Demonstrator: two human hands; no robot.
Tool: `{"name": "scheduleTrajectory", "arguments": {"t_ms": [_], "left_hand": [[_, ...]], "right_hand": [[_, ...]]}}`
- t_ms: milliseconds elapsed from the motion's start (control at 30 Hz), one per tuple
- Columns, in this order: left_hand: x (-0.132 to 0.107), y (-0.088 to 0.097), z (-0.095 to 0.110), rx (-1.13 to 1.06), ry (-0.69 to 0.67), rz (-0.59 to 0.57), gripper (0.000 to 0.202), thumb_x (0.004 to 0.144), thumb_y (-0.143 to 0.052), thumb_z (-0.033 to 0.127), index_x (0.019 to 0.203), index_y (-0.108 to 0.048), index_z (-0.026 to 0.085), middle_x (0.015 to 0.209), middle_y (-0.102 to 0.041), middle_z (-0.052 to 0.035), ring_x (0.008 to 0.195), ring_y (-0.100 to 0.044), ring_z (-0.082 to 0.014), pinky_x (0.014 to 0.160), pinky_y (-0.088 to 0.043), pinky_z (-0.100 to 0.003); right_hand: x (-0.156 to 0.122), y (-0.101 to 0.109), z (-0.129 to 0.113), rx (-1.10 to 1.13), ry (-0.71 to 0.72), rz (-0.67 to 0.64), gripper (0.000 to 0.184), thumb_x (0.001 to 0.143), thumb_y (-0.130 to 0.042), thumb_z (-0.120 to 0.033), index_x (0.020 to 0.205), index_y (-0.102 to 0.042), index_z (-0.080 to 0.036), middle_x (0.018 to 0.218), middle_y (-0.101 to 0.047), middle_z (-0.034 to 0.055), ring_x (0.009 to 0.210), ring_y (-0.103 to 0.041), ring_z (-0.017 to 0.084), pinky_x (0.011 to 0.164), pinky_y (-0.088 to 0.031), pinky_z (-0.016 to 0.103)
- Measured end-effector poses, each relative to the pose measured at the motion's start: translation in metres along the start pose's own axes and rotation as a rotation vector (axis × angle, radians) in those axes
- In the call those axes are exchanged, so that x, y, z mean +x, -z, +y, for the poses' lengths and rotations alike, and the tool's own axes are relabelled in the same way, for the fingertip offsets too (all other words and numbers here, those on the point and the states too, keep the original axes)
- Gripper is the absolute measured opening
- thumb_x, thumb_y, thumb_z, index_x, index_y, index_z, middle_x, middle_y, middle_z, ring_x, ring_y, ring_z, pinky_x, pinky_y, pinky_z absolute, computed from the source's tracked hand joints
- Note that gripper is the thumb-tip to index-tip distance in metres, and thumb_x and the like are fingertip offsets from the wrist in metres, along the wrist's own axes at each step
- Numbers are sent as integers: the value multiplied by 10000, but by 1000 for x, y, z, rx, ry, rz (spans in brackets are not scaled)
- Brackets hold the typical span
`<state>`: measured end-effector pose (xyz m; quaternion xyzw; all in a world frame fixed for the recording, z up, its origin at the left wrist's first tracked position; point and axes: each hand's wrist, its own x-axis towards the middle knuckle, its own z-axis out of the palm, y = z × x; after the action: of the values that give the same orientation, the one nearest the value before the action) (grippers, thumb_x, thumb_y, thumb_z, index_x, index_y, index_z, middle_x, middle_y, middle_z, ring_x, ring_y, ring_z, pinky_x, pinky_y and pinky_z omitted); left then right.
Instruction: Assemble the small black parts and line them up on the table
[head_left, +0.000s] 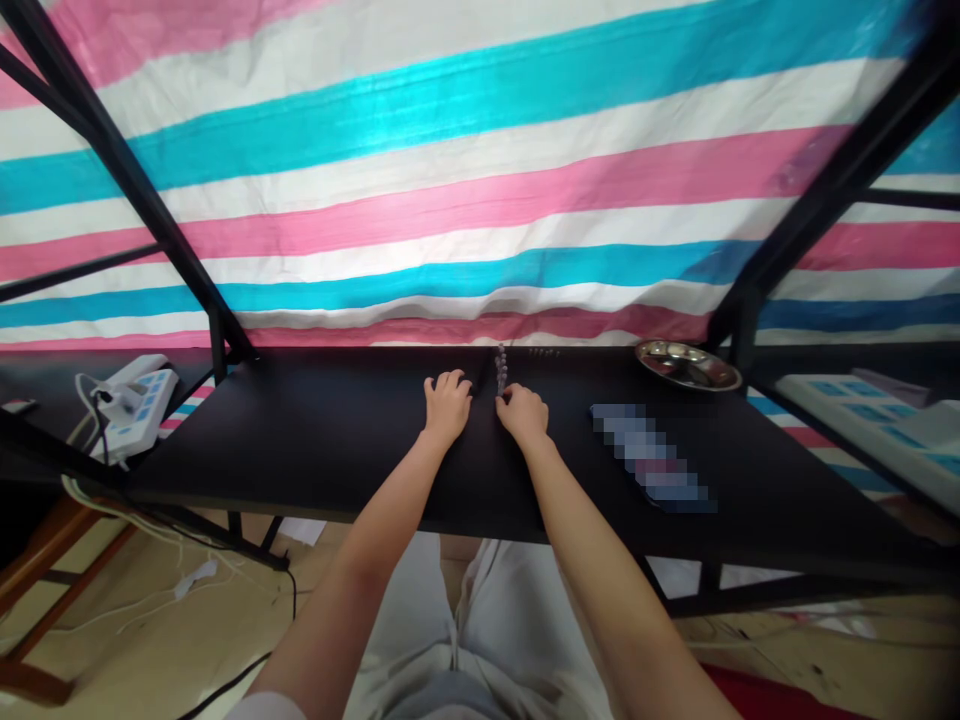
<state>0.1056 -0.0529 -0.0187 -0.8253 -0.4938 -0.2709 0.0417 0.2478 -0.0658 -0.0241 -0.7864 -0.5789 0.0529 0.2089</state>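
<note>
Bare hands at a black worktop (300,430), seen from the head. The left hand (448,405) lies palm down left of the middle, nearer the far edge than the near one, its fingers slightly bent, spread and released. The right hand (525,412) is just beside it, with thumb and forefinger at the near end of a row of small beads (502,365); whether these fingertips grasp a bead or only touch it cannot be told. The row, greyish purple, runs from the far edge toward the near edge, about midway between the left and right edges. To its right, a short line of tiny pieces (544,352), too small to identify, lies along the far edge.

A shiny metal dish (712,375) occupies the far right corner; its contents are unclear. Between the right hand and the right edge lies a flat, blurred-out bluish object (652,460), set obliquely. Beyond the left edge is a white power strip (154,400) with blue socket panels and cables; a similar white unit (862,410) is beyond the right edge. A sheet (420,240) striped pink, white and blue hangs behind the far edge, between slanting black posts (165,235).
</note>
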Motion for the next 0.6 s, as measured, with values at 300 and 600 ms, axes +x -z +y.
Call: {"name": "scheduleTrajectory", "arguments": {"t_ms": [300,600], "left_hand": [[-1,10,2,-67,162,82,129,844,-473,216,954,-541,207,1112,-568,-66,1055,-480,-194,956,-259,-380],[-1,15,4,-117,215,152,157,865,-424,230,979,-532,220,1131,-569,-62,1056,-489,-191,945,-265,-360]], "right_hand": [[8,-7,2,5,-25,12,253,819,-490,-337,960,-620,-172,930,-652,106,923,-577,238,740,-397,332],[7,-10,-3,87,153,15,192,829,-480,-312,904,-628,-215,844,-665,40,813,-593,178,671,-374,264]]}}
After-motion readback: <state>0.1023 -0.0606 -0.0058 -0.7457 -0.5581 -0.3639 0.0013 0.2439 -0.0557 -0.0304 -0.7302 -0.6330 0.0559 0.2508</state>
